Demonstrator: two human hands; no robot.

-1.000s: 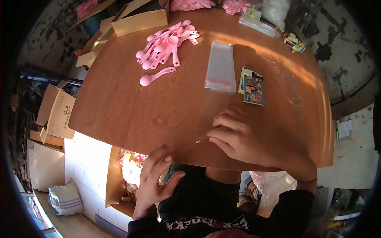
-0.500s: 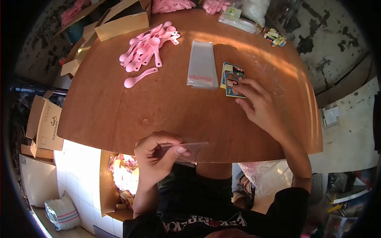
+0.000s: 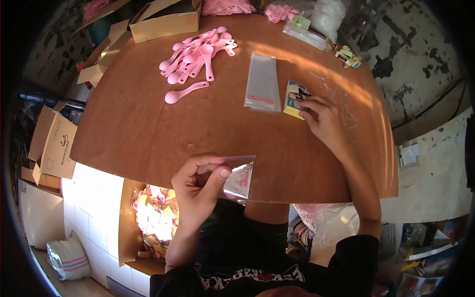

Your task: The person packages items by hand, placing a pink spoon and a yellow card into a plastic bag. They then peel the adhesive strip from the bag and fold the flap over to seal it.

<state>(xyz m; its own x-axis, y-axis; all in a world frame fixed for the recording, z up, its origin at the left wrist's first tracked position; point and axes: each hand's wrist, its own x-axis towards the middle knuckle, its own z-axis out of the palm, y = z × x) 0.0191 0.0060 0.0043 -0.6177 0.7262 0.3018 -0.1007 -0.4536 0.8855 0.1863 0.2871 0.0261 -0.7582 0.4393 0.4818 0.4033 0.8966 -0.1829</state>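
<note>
My left hand pinches a small clear plastic bag between thumb and fingers, just above the table's near edge. The bag's mouth side faces right, and light reflects off it. My right hand is at a stack of printed cards, blue with pictures and a yellow lower edge. Its thumb and fingertips close on the top card's right side. Left of the cards lies a pile of flat clear bags. A heap of pink plastic spoons lies farther left, with one spoon apart in front.
Cardboard boxes stand along the table's far left. Plastic packs and small boxes sit at the far right. An open carton of packed items is below the near edge, left of my legs.
The view has shifted slightly, moving the table items right. My left hand has raised and turned the bag more upright. The top card, askew before, now lies nearly in line with the stack.
</note>
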